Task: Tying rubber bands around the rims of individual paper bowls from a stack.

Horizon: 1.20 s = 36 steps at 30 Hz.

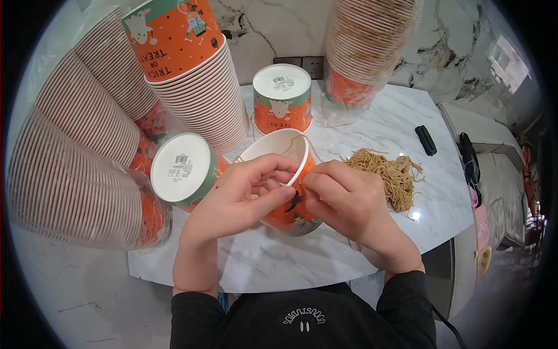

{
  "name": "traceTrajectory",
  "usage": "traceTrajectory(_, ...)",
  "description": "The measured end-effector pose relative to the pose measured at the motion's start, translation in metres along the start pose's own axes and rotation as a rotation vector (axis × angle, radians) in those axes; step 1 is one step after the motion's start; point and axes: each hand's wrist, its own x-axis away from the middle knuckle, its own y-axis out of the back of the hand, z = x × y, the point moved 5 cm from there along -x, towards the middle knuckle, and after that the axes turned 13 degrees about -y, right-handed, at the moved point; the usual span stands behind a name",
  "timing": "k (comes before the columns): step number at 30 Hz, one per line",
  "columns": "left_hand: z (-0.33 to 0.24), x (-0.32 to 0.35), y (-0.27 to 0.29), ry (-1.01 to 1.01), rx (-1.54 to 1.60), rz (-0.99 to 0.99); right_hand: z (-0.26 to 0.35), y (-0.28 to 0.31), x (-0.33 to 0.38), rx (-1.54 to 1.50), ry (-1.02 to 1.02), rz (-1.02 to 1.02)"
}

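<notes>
Both hands meet at the rim of an orange paper cup [289, 174] lying tilted on the counter [372, 244]: the left hand [241, 195] steadies its wall, the right hand [343, 200] pinches a thin string [306, 145]. Light and easily crushed, the cup is best held gently by the rim. Cup stacks [87, 145] and a bundle of string [389, 174] crowd the smooth marble.
</notes>
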Motion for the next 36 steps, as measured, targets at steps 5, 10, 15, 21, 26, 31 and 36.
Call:
traceTrajectory(5,0.005,-0.004,0.002,-0.009,0.095,0.009,-0.001,-0.001,0.002,0.024,0.026,-0.008)
traceTrajectory(10,0.019,-0.015,0.007,-0.046,0.22,0.016,-0.003,-0.004,0.003,0.077,0.056,-0.081)
traceTrajectory(15,0.025,-0.014,0.01,0.001,0.179,0.023,0.002,0.0,0.001,0.038,-0.005,0.002)
traceTrajectory(21,0.012,-0.01,-0.002,-0.021,0.045,-0.048,-0.004,0.004,0.0,-0.012,-0.007,0.085)
traceTrajectory(26,-0.002,-0.004,-0.012,-0.076,-0.211,-0.164,-0.003,0.015,-0.005,0.13,0.038,0.113)
traceTrajectory(31,-0.003,-0.003,-0.019,-0.15,-0.382,-0.118,-0.035,0.025,-0.001,0.232,-0.208,0.156)
traceTrajectory(36,-0.005,-0.005,-0.033,-0.254,-0.389,-0.121,-0.038,0.031,-0.003,-0.5,-0.576,0.116)
